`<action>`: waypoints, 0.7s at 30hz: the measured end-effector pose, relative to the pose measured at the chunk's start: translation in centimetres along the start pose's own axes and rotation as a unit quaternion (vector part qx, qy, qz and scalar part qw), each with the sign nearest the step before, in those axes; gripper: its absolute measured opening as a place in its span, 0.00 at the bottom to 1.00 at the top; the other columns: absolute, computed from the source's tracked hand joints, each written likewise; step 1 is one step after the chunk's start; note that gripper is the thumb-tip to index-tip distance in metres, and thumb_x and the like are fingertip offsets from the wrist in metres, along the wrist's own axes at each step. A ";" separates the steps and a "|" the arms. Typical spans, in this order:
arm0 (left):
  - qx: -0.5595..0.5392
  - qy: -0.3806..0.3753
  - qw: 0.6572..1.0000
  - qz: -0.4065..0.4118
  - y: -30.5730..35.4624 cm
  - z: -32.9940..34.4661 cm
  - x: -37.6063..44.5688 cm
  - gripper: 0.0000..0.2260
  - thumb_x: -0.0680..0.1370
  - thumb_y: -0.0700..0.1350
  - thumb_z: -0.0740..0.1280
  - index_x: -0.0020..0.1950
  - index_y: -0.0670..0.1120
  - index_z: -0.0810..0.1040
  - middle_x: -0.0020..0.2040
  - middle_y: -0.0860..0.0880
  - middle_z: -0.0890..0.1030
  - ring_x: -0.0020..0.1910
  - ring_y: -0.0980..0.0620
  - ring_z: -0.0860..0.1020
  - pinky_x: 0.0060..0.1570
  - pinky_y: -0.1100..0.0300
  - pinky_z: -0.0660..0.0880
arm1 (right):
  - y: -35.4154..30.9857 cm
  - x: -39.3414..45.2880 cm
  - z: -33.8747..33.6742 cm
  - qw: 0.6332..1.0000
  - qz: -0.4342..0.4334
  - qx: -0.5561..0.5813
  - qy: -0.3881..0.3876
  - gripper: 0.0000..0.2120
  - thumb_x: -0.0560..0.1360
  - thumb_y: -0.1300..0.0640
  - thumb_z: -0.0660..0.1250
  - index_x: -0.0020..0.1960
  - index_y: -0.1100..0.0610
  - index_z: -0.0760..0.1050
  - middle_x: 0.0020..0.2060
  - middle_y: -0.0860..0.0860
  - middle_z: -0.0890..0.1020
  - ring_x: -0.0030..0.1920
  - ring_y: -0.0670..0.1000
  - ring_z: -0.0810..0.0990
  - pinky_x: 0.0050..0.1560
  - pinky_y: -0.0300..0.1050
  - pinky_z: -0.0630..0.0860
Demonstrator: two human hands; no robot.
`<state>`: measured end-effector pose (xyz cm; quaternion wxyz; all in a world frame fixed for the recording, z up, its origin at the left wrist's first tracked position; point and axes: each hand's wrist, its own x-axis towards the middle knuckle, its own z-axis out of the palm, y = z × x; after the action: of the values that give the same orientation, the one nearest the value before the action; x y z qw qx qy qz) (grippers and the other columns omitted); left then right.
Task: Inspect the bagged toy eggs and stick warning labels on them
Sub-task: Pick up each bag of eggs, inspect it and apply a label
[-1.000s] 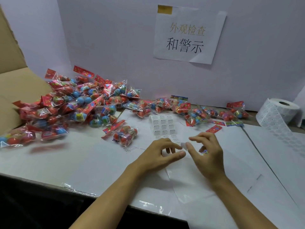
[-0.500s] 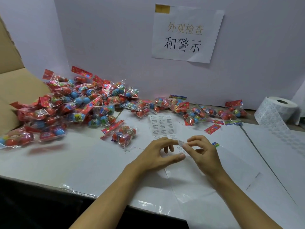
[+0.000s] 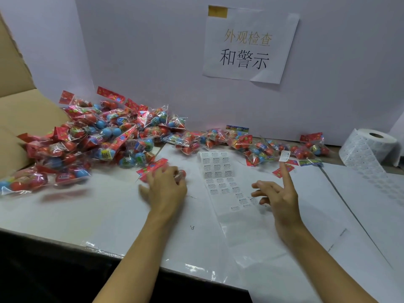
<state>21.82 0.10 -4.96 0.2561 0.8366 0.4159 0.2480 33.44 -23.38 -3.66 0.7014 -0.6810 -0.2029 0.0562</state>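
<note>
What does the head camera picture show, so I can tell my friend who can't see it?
A person's right hand holds up one finger with a small white label stuck to its tip, while the left hand lies on a bag of toy eggs on a white table. A sheet of labels lies between the hands, with a big pile of bagged eggs behind.

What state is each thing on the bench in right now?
Left hand: fingers curled over a bagged toy egg pack.
Right hand: forefinger raised, a peeled warning label stuck on its tip.
Label sheet: flat, partly used.
Label roll: partly unwound.
Cardboard box: open.
</note>
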 end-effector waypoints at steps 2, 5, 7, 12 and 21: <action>-0.116 0.013 0.987 0.111 0.8 0.2 -0.3 0.10 0.80 0.46 0.70 0.60 0.48 0.84 0.59 0.47 0.82 0.62 0.42 0.76 0.63 0.43 0.75 | 0.0 -0.1 0.3 1.000 0.005 -0.002 -0.016 0.40 0.78 0.60 0.70 0.80 0.40 0.52 0.45 0.53 0.87 0.42 0.53 0.86 0.40 0.44 0.78; -0.210 -0.026 0.937 0.277 2.3 0.5 -1.6 0.18 0.76 0.40 0.75 0.66 0.45 0.82 0.65 0.46 0.79 0.66 0.47 0.75 0.66 0.51 0.75 | -0.2 -0.3 0.5 0.999 0.035 0.018 -0.030 0.45 0.73 0.49 0.74 0.80 0.40 0.50 0.49 0.51 0.87 0.47 0.54 0.87 0.43 0.44 0.80; -0.209 -0.072 0.903 0.370 2.9 0.9 -2.6 0.25 0.74 0.40 0.78 0.71 0.45 0.78 0.71 0.47 0.76 0.71 0.51 0.71 0.71 0.56 0.71 | -0.3 -0.4 0.6 0.996 0.060 0.048 -0.035 0.51 0.68 0.46 0.76 0.81 0.41 0.48 0.52 0.51 0.86 0.50 0.55 0.87 0.47 0.48 0.81; -0.208 -0.179 0.868 0.415 3.4 2.1 -3.8 0.40 0.71 0.51 0.81 0.79 0.58 0.65 0.81 0.53 0.59 0.80 0.58 0.59 0.74 0.69 0.61 | -0.5 -0.7 0.7 0.996 0.071 0.004 -0.054 0.62 0.59 0.42 0.84 0.81 0.41 0.47 0.59 0.51 0.81 0.51 0.52 0.86 0.47 0.48 0.81; -0.368 -0.224 0.899 0.083 3.9 0.8 -2.8 0.29 0.74 0.59 0.73 0.69 0.44 0.77 0.63 0.46 0.82 0.60 0.47 0.81 0.64 0.53 0.78 | -0.4 -0.7 0.7 0.995 0.043 0.003 -0.085 0.56 0.64 0.54 0.79 0.79 0.36 0.47 0.60 0.52 0.79 0.52 0.51 0.85 0.44 0.42 0.81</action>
<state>23.05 -4.47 -3.67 0.6106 0.7475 0.1555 0.2102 32.52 -23.02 -3.43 0.6807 -0.6796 -0.2321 0.1446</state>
